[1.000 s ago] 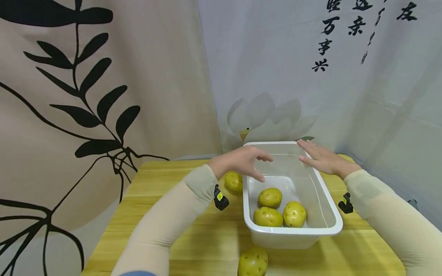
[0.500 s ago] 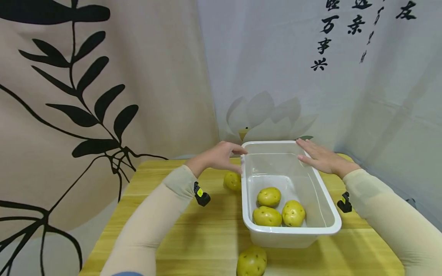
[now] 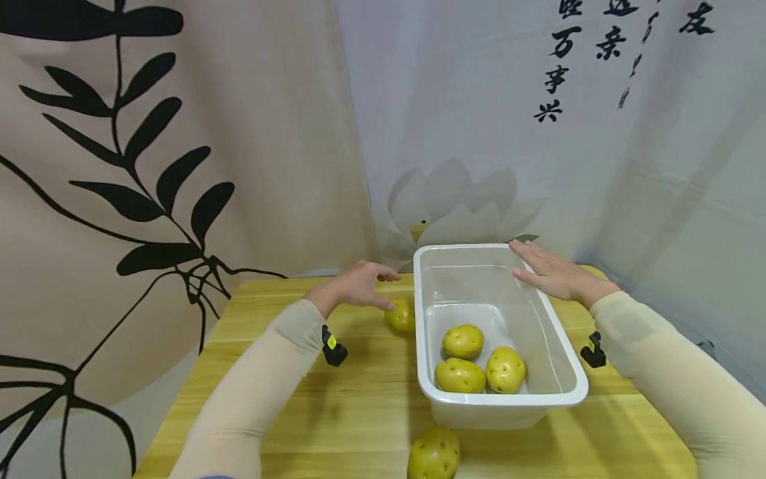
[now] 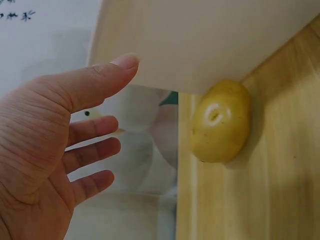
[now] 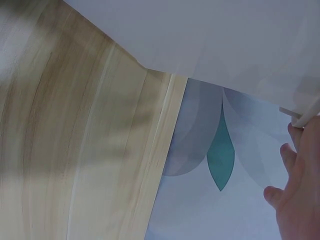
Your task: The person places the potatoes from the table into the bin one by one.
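A white plastic bin (image 3: 509,400) stands on the table with three yellow potatoes inside: one (image 3: 463,342) farther back, one (image 3: 460,376) at front left and one (image 3: 506,370) at front right. Outside its left wall lies another potato (image 3: 401,319). My left hand (image 3: 358,285) hovers above and left of that potato, thumb and fingers spread apart, holding nothing; in the left wrist view a gap separates the hand (image 4: 42,145) from the potato (image 4: 222,122). My right hand (image 3: 553,271) rests on the bin's right rim near the back corner, its fingers extended.
One more potato (image 3: 433,454) lies in front of the bin, cut off by the lower frame edge. The wooden table (image 3: 347,399) backs onto a hanging cloth (image 3: 287,133) printed with dark leaves and characters.
My left hand has withdrawn leftward from over the bin, past its left rim, and lowered toward the potato outside. The right hand stays on the rim.
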Available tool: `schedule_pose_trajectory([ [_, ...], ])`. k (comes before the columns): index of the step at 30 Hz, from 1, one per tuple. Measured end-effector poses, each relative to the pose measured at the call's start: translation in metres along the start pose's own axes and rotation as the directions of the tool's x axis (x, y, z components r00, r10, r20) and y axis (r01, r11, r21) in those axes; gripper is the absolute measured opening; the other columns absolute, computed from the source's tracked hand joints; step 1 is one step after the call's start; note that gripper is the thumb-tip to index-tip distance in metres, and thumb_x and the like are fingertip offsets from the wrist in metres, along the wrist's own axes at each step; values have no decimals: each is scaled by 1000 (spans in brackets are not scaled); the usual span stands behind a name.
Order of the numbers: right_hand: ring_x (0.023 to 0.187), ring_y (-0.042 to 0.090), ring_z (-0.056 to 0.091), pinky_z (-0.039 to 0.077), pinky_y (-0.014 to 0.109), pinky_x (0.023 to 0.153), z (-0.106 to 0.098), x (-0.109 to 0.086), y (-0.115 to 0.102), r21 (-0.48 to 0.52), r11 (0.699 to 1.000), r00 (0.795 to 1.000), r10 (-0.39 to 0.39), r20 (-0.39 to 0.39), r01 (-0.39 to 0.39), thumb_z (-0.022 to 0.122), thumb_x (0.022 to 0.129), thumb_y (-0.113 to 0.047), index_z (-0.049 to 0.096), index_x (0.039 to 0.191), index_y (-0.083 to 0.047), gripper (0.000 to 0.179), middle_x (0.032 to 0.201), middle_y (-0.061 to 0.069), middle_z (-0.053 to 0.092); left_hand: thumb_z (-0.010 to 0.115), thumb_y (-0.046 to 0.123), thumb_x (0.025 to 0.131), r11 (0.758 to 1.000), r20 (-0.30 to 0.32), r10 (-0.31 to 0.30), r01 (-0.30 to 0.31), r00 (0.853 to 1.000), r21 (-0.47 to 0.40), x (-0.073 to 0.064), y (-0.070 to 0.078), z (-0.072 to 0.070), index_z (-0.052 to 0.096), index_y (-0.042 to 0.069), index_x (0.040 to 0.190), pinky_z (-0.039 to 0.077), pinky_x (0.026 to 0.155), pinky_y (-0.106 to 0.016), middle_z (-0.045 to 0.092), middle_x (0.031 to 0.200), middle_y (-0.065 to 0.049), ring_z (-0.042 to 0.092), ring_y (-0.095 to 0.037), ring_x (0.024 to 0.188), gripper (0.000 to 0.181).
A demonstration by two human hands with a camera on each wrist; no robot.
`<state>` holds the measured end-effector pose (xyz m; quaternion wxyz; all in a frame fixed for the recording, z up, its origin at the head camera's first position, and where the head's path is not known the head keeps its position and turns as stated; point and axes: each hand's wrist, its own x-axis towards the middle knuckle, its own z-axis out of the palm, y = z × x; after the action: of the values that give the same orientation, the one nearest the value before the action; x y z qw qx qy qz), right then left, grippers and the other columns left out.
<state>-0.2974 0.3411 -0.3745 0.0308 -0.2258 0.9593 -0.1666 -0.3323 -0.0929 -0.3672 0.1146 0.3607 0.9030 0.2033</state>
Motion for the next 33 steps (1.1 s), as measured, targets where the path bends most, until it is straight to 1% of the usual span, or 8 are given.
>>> schedule_pose_trajectory([
  [6, 145, 36, 7, 11, 62, 110, -1, 2, 0, 1, 1000, 1000, 8, -10, -8, 39, 101, -48, 14, 155, -13, 69, 159, 11, 14, 82, 40, 75, 1000, 10, 10, -11, 1000, 7, 6, -7, 14, 58, 14, 132, 42, 100, -35, 58, 131, -1, 52, -24, 120, 67],
  [10, 145, 35, 6, 10, 61, 110, -2, 3, -1, 6, 1000, 1000, 16, -15, -16, 38, 101, -49, 14, 155, -14, 69, 160, 9, 13, 83, 36, 75, 1000, 18, 16, -16, 1000, -2, 12, -12, 24, 58, 12, 132, 42, 100, -36, 58, 131, -2, 52, -26, 121, 66],
  [16, 144, 39, 8, 9, 63, 110, -2, 2, 0, -9, 1000, 1000, 8, -12, -9, 38, 101, -48, 13, 155, -13, 69, 159, 13, 14, 84, 32, 75, 1000, 28, 21, -21, 999, -5, 20, -18, 42, 59, 9, 130, 42, 99, -35, 59, 128, -3, 53, -24, 119, 65],
  [21, 144, 39, 8, 9, 63, 110, 3, 1, 3, 3, 1000, 1000, 15, -15, -15, 37, 101, -48, 13, 155, -14, 68, 159, 12, 15, 85, 33, 72, 1000, 40, -6, 5, 999, 8, 22, -18, 58, 61, 11, 128, 42, 100, -33, 60, 127, -1, 54, -20, 118, 65],
  [23, 144, 38, 9, 10, 63, 110, 5, 1, 3, 5, 1000, 1000, 15, -18, -15, 37, 101, -49, 14, 155, -14, 68, 159, 12, 15, 86, 33, 71, 1000, 39, -9, 9, 999, 12, 23, -19, 64, 62, 11, 127, 43, 98, -32, 61, 126, 0, 55, -18, 116, 65],
  [27, 144, 38, 9, 11, 63, 109, 7, 1, 4, 5, 1000, 1000, 11, -23, -11, 38, 101, -49, 14, 155, -14, 69, 159, 12, 15, 89, 32, 68, 1000, 24, 20, -20, 1000, 14, 28, -20, 75, 65, 12, 122, 45, 96, -30, 63, 121, 2, 56, -15, 112, 62],
  [29, 144, 37, 9, 11, 64, 109, 7, 0, 4, 14, 1000, 1000, 18, -25, -17, 38, 101, -49, 14, 155, -15, 69, 159, 11, 15, 90, 31, 66, 1000, 16, 28, -28, 999, 11, 30, -20, 80, 66, 14, 119, 44, 97, -31, 63, 121, 3, 55, -15, 113, 61],
  [33, 145, 37, 8, 10, 64, 109, 6, -1, 3, 35, 999, 999, 31, -29, -30, 38, 101, -49, 14, 155, -16, 68, 159, 10, 14, 91, 31, 63, 999, -2, 34, -34, 999, 37, 36, -21, 88, 67, 16, 116, 43, 99, -32, 62, 120, 4, 55, -15, 114, 60],
])
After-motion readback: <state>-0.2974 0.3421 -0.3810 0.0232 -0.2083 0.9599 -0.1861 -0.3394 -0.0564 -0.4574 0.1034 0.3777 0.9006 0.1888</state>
